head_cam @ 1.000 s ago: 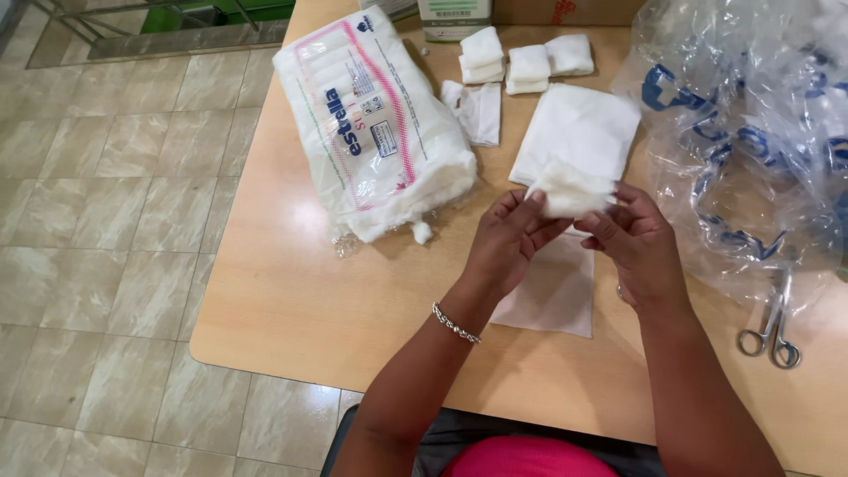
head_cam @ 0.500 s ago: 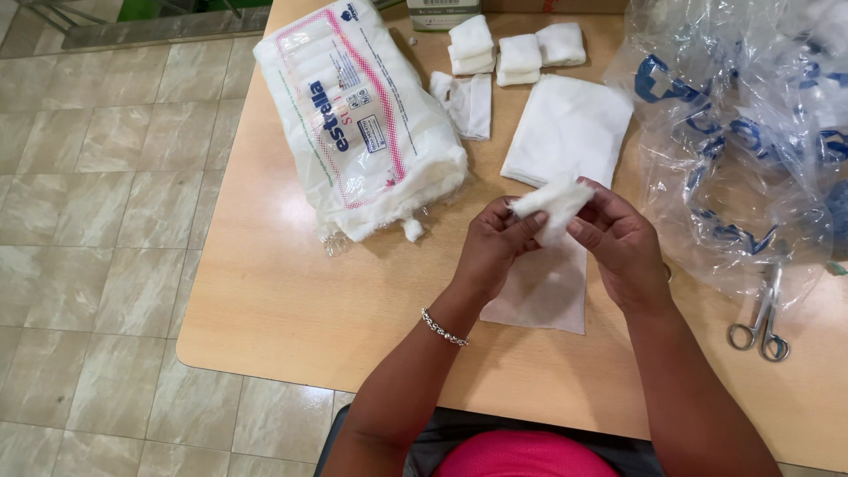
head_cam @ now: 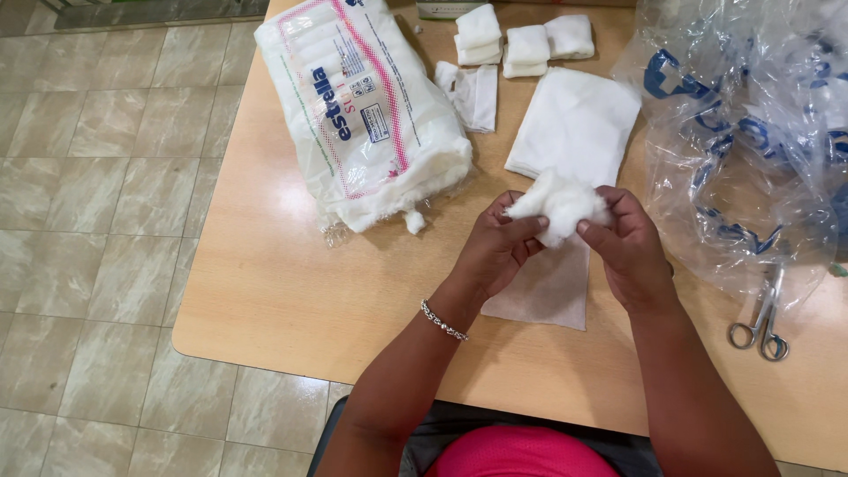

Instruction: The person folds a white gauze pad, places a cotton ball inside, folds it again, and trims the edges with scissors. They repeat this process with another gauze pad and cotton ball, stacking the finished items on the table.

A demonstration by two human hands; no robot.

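Two hands meet above the wooden table (head_cam: pixel 291 291), both pinching one white cotton wad (head_cam: pixel 558 203). Left hand (head_cam: pixel 495 252) grips the wad's left end, thumb on top and fingers curled beneath. Right hand (head_cam: pixel 632 247) grips the right end, fingertips pressed into the fluff. Wad sits between the two thumbs, held off the table, directly over a flat gauze sheet (head_cam: pixel 546 287) lying on the wood.

Hidden: underside of the wad and most fingertips are covered by the fluff or by the hands themselves. Near part of the gauze sheet shows; its far edge runs under the hands. Whether the wad is rolled or merely bunched cannot be made out.

Long axis of the wad runs roughly left to right across the view, left end slightly lower.

Around: opened cotton pack (head_cam: pixel 362 106) to the far left, folded gauze stack (head_cam: pixel 579 119) beyond the hands, small folded pads (head_cam: pixel 521 40) at the far edge, crumpled clear plastic bag (head_cam: pixel 751 132) to the right, scissors (head_cam: pixel 761 322) just beside its near edge. Silver bracelet (head_cam: pixel 442 320) on the left wrist.
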